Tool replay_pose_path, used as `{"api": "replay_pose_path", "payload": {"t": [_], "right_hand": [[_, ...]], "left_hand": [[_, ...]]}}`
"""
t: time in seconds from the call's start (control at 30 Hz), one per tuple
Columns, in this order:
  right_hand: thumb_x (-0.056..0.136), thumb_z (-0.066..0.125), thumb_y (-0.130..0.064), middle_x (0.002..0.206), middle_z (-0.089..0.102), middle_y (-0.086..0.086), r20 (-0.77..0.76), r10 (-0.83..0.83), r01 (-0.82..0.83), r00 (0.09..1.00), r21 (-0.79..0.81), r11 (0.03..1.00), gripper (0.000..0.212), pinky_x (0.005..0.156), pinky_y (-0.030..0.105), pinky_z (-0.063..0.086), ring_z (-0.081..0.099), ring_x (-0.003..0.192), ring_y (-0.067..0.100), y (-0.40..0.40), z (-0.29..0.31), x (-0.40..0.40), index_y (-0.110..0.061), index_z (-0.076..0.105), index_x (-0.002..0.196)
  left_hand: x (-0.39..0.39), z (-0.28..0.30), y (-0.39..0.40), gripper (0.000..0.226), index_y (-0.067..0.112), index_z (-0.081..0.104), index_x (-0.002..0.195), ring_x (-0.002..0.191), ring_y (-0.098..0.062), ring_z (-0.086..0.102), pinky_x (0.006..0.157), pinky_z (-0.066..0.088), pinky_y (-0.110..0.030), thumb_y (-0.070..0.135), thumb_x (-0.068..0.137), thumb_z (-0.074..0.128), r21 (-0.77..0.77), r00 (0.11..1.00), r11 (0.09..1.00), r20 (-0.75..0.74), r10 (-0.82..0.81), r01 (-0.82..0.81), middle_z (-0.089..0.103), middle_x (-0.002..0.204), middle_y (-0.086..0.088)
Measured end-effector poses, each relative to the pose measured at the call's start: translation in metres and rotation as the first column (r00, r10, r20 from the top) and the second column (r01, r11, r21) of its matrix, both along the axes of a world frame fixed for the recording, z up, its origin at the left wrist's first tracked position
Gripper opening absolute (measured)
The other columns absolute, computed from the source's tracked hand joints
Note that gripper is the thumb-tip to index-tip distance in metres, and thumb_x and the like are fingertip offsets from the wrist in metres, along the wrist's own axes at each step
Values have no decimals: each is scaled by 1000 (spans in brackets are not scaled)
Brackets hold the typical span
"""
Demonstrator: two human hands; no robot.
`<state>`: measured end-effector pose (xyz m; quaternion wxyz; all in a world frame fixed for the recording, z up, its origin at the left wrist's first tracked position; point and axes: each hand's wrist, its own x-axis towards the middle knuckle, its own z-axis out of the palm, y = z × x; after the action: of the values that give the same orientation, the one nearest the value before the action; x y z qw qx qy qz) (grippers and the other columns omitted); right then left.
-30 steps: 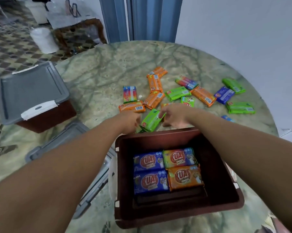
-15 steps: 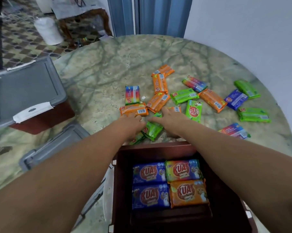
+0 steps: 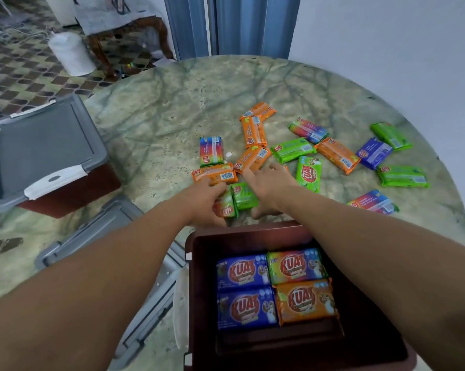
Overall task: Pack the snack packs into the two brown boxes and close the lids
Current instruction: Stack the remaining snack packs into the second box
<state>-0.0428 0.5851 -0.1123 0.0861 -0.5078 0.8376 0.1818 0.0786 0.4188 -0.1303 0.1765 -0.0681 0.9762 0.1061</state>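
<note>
progress: open brown plastic box [image 3: 292, 234] bottom centre holds four packs | second brown box with grey lid [image 3: 46, 145] left, closed | both hands, left hand [image 3: 204, 202], right hand [image 3: 268, 186], grip green snack packs [image 3: 243, 195] mid-frame | many loose packs left on marble bench [image 3: 172, 108]; near lid off

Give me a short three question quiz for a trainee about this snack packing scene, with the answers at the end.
1. How many snack packs lie inside the open brown box?
2. True or false: the second brown box, at the table's left edge, already has its grey lid on.
3. Which colour are the packs that both hands grip just beyond the open box: A blue, B green, C orange?

Key
1. Four: two blue packs, a rainbow pack and an orange pack.
2. True.
3. B: the left hand and the right hand grip the green packs.
</note>
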Motion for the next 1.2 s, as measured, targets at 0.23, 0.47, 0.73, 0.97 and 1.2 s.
{"api": "replay_pose_path", "payload": {"t": [0.23, 0.47, 0.73, 0.97, 1.2], "right_hand": [[73, 73, -65, 121, 60, 3, 193, -213, 262, 958, -286, 922, 88, 81, 44, 55, 62, 103, 31, 29, 23, 4, -25, 34, 141], [76, 69, -63, 122, 65, 8, 292, -296, 403, 910, -444, 800, 88, 82, 42, 50, 63, 110, 34, 74, 45, 21, -26, 37, 148], [77, 66, -67, 107, 64, 2, 289, -238, 366, 927, -565, 739, 79, 71, 38, 46, 62, 94, 29, 129, 60, 70, -24, 39, 138], [73, 68, -61, 106, 62, -4, 288, -116, 243, 951, -458, 855, 74, 61, 35, 47, 60, 83, 21, 168, 38, 104, -29, 33, 130], [78, 73, -60, 117, 59, -4, 183, -52, 90, 982, -205, 975, 72, 76, 40, 52, 57, 106, 22, 164, 23, 102, -35, 37, 134]], "left_hand": [[2, 39, 10, 60, 29, 41, 110, 72, -13, 62, 62, 55, -37, 57, 67, 72, 150, 951, 970, -214, 222, -193, 61, 89, 6], [18, 84, 54, 53, 29, 39, 102, 68, -12, 59, 57, 41, -32, 59, 73, 72, 156, 889, 960, -367, 274, -231, 60, 82, 9], [65, 98, 107, 54, 35, 29, 97, 68, -9, 53, 54, 39, -31, 61, 72, 68, 35, 897, 995, -432, 97, -91, 53, 81, 11], [97, 74, 136, 58, 34, 30, 107, 76, -14, 55, 60, 47, -34, 64, 72, 64, -47, 951, 999, -307, -36, 22, 51, 88, 11], [94, 39, 149, 66, 29, 38, 120, 100, -23, 51, 73, 44, -38, 62, 73, 71, -152, 986, 987, -147, -83, 61, 51, 103, 4]]}}
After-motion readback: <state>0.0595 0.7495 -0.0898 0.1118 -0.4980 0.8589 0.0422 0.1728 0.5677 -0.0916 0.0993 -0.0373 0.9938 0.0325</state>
